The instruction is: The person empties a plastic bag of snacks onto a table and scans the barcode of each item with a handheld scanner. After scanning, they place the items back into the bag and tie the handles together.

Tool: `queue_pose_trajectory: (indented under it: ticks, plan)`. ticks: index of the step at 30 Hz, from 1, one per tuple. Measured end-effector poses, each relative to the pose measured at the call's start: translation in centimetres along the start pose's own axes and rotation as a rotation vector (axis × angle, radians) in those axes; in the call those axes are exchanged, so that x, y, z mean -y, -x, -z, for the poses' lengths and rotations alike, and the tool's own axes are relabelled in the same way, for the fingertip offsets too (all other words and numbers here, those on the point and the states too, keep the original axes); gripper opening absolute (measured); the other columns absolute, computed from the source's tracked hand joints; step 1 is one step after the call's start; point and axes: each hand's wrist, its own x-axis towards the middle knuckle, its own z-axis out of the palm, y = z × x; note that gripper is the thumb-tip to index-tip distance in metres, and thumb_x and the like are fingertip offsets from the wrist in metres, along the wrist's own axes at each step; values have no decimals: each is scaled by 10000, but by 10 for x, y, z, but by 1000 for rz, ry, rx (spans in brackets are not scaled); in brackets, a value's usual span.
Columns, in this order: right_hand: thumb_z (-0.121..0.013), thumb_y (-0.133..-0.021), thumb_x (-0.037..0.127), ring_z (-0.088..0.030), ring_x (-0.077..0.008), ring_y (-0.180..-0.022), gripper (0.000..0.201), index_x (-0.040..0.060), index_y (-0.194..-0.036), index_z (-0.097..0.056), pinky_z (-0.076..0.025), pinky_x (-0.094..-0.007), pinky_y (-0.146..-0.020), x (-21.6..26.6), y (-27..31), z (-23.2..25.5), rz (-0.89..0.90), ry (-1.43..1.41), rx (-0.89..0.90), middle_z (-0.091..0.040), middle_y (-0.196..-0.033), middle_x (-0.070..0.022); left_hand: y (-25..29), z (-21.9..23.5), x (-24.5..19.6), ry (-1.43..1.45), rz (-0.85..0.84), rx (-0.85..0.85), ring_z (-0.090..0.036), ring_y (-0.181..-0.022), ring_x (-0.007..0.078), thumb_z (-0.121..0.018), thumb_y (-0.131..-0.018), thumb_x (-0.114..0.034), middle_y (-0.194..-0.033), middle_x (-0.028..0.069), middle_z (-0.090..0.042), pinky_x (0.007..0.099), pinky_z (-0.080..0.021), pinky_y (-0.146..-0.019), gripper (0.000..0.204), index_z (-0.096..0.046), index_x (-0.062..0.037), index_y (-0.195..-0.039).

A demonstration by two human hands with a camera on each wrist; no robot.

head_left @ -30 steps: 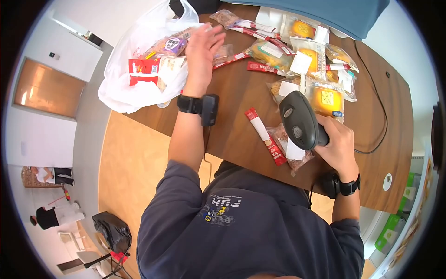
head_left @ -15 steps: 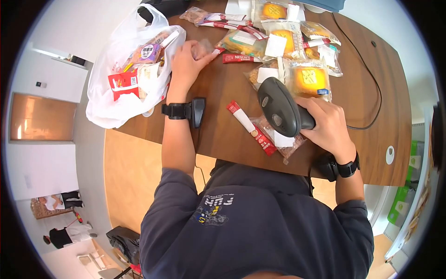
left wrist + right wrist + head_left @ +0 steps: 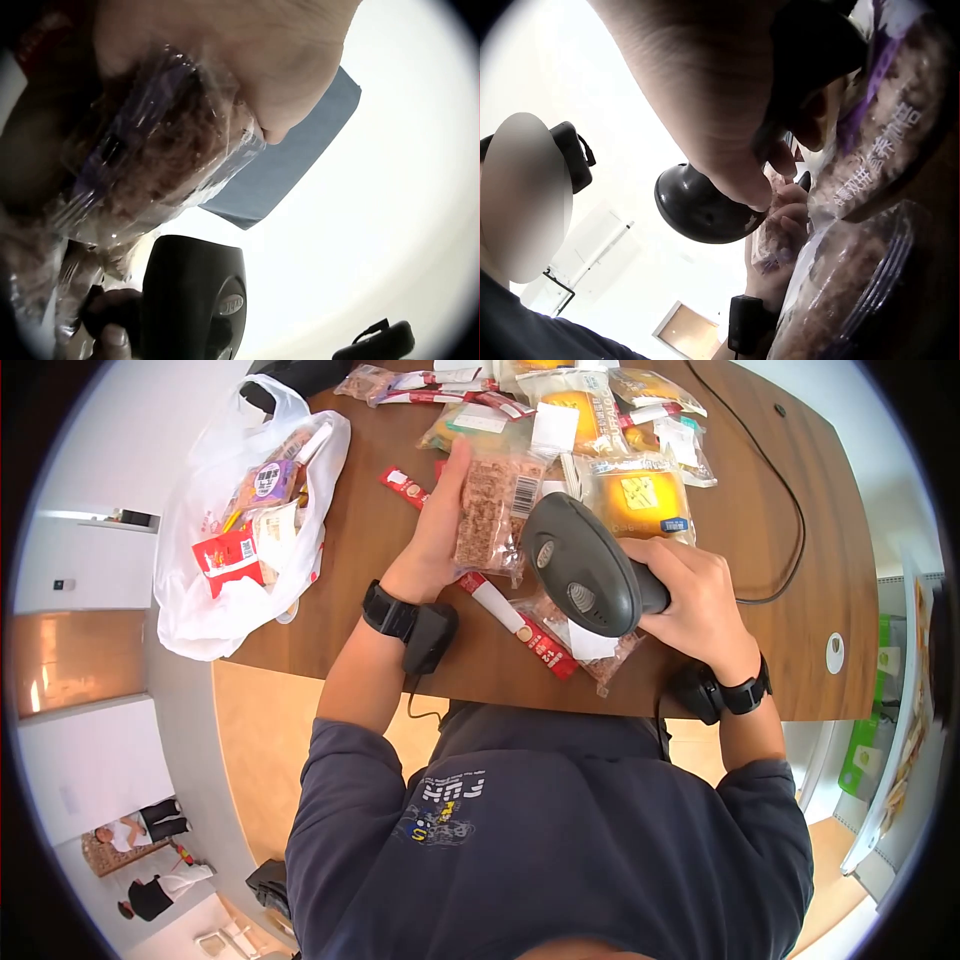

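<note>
My left hand [image 3: 432,550] grips a clear-wrapped brown, crumbly snack pack [image 3: 488,515], its barcode facing up. Close beside the pack is the head of a dark barcode scanner [image 3: 585,565], whose handle my right hand [image 3: 700,600] grips. In the left wrist view, the wrapped pack [image 3: 165,157] shows a purple band, and the scanner [image 3: 195,292] stands just below it. Under the scanner on the table lie a red-and-white coffee stick [image 3: 510,618] and another brown snack pack [image 3: 612,660] bearing a white label. The right wrist view shows similar wrapped packs [image 3: 840,285] close by.
A white plastic bag [image 3: 180,615] with several packaged snacks inside sits at the table's left. Wrapped yellow cakes [image 3: 640,500] and several red sticks [image 3: 430,397] crowd the far side. A black cable [image 3: 795,510] curves along the right of the wooden table [image 3: 780,640].
My left hand reached toward the bag's side, took hold of the brown snack pack, and brought it right and nearer, beside the scanner. My right hand keeps its grip on the scanner.
</note>
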Motion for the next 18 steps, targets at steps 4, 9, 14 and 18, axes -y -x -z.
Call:
queue_pose_trajectory:
  ticks: [4,9,14,18]
  plan:
    - [-805,-591,92,-659,-302,-768,498,113,-1060,-639,-529,-388,-630,1,0,2,-40,26,53,-677,-842,-79,-2,6,-1,-12,-29,16,-683,-900,187,-325,-990,-631,-1043,110,-686,315,-557,-794,707,-566,-20,-1253]
    - [-809,-599,102,-658,-300,-763,481,117,-1048,-636,-527,-388,-625,2,0,2,-38,23,41,-673,-838,-84,-2,6,-2,-35,-13,34,-683,-884,184,-310,-981,-652,-1011,115,-688,316,-562,-762,729,-569,-23,-1242]
    - [-809,-610,117,-657,-297,-760,479,121,-1059,-641,-527,-386,-627,3,-1,4,-36,34,42,-669,-835,-81,-7,15,5,13,3,88,-673,-963,198,-370,-976,-635,-1093,111,-673,325,-554,-821,694,-528,-37,-1291]
    - [-809,-610,123,-646,-292,-749,484,120,-1066,-649,-521,-381,-636,9,-4,5,-17,79,79,-652,-812,-80,-8,22,-1,177,28,153,-680,-925,215,-368,-979,-630,-1058,114,-679,338,-556,-835,686,-538,-33,-1271]
